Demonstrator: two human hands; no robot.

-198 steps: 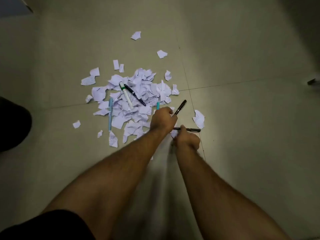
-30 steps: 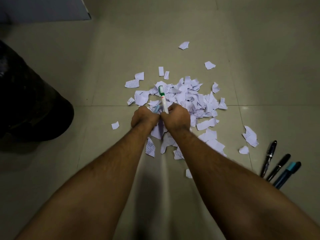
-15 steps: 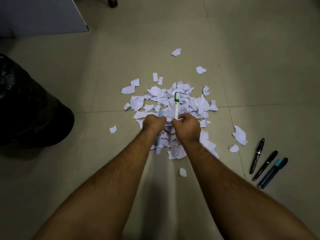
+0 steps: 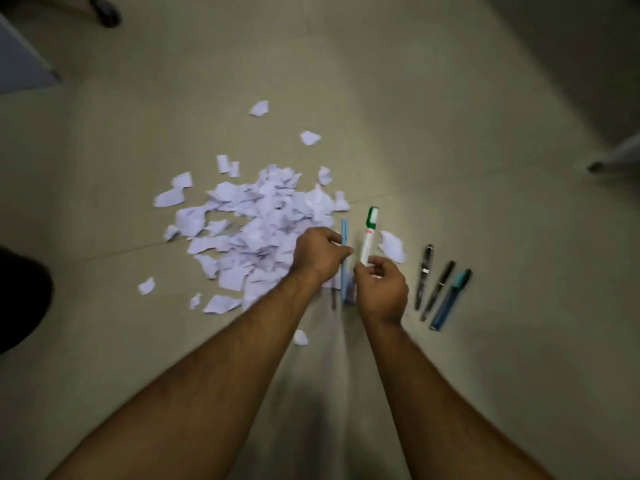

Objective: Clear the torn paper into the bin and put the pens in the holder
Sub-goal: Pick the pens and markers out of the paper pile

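Left hand point(image 4: 320, 253) pinches light-blue pen point(image 4: 344, 261), right hand point(image 4: 382, 289) grips white marker point(image 4: 367, 233); lower barrels hidden. Paper pile point(image 4: 256, 223) left, blurred. Bin point(image 4: 20, 299) cropped far-left.

indoor room, likely an office or study space. large pale floor tiles point(image 4: 450, 98) with thin grout lines. dark caster-like wheel point(image 4: 109, 19) at top left, as of a rolling chair. flat grey panel point(image 4: 20, 64) beside it, furniture or a cabinet side. stationery on the floor: torn lined paper point(image 4: 256, 220) in a heap, three pens point(image 4: 440, 289) laid side by side. dim lighting.
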